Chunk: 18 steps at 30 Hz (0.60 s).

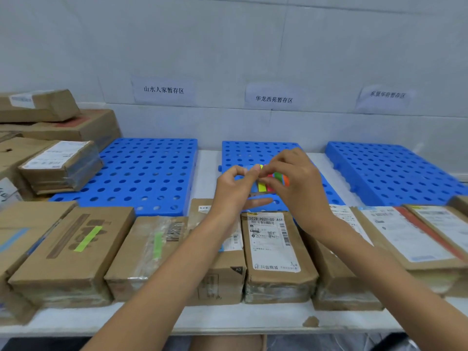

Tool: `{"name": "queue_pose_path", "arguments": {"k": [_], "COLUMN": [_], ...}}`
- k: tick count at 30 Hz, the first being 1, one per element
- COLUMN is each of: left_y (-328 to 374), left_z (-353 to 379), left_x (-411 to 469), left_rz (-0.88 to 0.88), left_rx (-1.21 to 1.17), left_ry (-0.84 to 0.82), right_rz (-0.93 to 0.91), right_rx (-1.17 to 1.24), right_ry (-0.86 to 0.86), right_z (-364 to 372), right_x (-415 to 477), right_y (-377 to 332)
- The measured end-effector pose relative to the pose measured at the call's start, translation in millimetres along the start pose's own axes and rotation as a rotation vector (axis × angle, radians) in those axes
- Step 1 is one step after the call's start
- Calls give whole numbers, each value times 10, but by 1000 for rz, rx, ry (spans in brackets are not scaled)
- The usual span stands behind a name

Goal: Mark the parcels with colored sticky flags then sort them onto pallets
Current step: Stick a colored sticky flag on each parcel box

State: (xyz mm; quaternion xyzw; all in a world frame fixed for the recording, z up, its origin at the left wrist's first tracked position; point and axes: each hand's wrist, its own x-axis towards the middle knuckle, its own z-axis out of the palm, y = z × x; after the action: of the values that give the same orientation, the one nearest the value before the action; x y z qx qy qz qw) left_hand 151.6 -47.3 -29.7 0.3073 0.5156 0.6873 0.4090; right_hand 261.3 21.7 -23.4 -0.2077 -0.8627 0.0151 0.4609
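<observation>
Three blue pallets [141, 171] lie along the wall [228, 46], with narrow strips of white counter [207, 168] between them. A row of parcels [276, 249] lines the near edge. Above the middle pallet [243, 153], the left hand [233, 188] pinches the sticky flags [268, 182] at one end, and the right hand [298, 181] curls its fingers onto the coloured strips.

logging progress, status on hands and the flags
Left hand and right hand both pinch clear sheet of coloured sticky flags. Brown cardboard parcel below them shows no flag. Nothing in the way.
</observation>
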Motion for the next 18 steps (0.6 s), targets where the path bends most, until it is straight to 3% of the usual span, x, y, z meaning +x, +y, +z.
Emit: {"name": "queue_pose_path", "arguments": {"k": [6, 13, 18], "left_y": [-18, -19, 3], "left_z": [-32, -72, -36], "left_x": [15, 23, -35], "left_rz": [33, 72, 106], "left_rx": [23, 24, 104], "left_ry": [100, 264, 230], "right_rz": [-7, 389, 386], "right_rx": [67, 497, 323], "right_ry": [-116, -315, -739], "right_z": [-101, -470, -458], "right_x": [-111, -196, -256], "right_y": [-76, -93, -25]}}
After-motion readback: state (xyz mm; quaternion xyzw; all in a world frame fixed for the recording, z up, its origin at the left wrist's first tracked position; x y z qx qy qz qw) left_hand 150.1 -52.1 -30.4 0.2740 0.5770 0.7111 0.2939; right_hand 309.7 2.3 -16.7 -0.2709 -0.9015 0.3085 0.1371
